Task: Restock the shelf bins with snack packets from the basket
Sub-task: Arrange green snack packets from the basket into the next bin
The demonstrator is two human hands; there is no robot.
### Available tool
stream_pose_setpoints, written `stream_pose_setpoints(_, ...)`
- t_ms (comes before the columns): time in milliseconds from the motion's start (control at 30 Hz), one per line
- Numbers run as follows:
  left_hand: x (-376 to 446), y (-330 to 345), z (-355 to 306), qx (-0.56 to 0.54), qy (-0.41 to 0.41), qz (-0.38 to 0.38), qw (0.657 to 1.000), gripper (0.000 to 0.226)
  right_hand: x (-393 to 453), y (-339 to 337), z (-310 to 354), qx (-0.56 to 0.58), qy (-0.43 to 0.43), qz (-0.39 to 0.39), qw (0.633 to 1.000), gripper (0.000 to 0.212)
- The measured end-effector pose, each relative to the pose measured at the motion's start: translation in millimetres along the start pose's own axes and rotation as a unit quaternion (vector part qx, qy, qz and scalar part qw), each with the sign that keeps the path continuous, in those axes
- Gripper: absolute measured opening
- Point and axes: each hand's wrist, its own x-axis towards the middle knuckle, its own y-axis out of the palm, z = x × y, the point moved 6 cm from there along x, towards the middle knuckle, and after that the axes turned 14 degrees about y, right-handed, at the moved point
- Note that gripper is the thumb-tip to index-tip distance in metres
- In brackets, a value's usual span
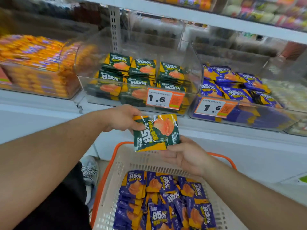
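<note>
Head: green packet point(156, 132) sideways, tilted.

A white shelf point(41, 103) crosses the middle of the frame. On it stand clear bins side by side: at the left a bin of orange packets point(38, 67), in the centre a bin of green packets point(141, 77), at the right a bin of purple packets point(235, 90).

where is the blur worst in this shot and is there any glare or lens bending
Head view: blur is heaviest at the edges, smearing the orange packets at left and the top shelf goods; the green packet between the left hand and right hand stays readable. Soft glare streaks the clear bin wall. Wide-angle bending curves the shelf edge.
</note>
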Motion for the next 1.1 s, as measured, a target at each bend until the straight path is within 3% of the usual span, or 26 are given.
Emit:
stream_pose_setpoints(133, -11, -28, -9, -0.053, 0.041, -0.060, 0.996, 0.009, -30, 4, 60, -0.113, -0.108, -0.051, 0.986, 0.022)
stream_pose_setpoints(233, -18, -38, -18, -0.030, 0.065, -0.055, 0.996, 0.010, -48, 20, 101, -0.210, -0.210, -0.109, 0.949, 0.031)
stream_pose_setpoints(300, -21, -44, -25, -0.001, 0.082, -0.053, 0.995, 0.017, -53, 42, 113, -0.300, -0.242, -0.098, 0.917, 0.035)
stream_pose_setpoints(400, -25, -51, -30, 0.034, 0.100, -0.039, 0.994, 0.023, -53, 72, 123, -0.380, -0.230, -0.062, 0.894, 0.037)
stream_pose_setpoints(533, -31, -61, -32, 0.083, 0.116, -0.037, 0.989, 0.028, -46, 92, 139, -0.350, -0.184, -0.014, 0.919, 0.030)
stream_pose_setpoints(567, -31, -63, -32, 0.086, 0.127, -0.042, 0.987, 0.029, -44, 97, 139, -0.368, -0.180, -0.001, 0.912, 0.028)
stream_pose_setpoints(633, -32, -67, -35, 0.080, 0.153, -0.067, 0.983, 0.030, -39, 108, 137, -0.467, -0.212, 0.003, 0.859, 0.030)
stream_pose_setpoints(700, -34, -75, -39, 0.038, 0.177, -0.125, 0.975, 0.033, -37, 118, 133, -0.531, -0.256, -0.012, 0.808, 0.029)
stream_pose_setpoints(733, -35, -83, -40, 0.007, 0.185, -0.180, 0.966, 0.034, -37, 122, 135, -0.524, -0.280, -0.023, 0.804, 0.027)
stream_pose_setpoints(833, -50, -125, -29, -0.022, 0.152, -0.445, 0.882, 0.018, -37, 126, 158, -0.384, -0.337, -0.082, 0.855, 0.021)
stream_pose_setpoints(900, -69, -144, -17, -0.013, 0.106, -0.561, 0.821, 0.015, -23, 124, 178, -0.279, -0.332, -0.120, 0.893, 0.018)
stream_pose_setpoints(1000, -82, -153, -4, -0.015, 0.080, -0.602, 0.795, 0.022, 6, 130, 207, -0.236, -0.338, -0.192, 0.890, 0.013)
stream_pose_setpoints(1100, -87, -152, -3, -0.001, 0.074, -0.615, 0.785, 0.026, 46, 149, 218, -0.247, -0.272, -0.210, 0.906, 0.018)
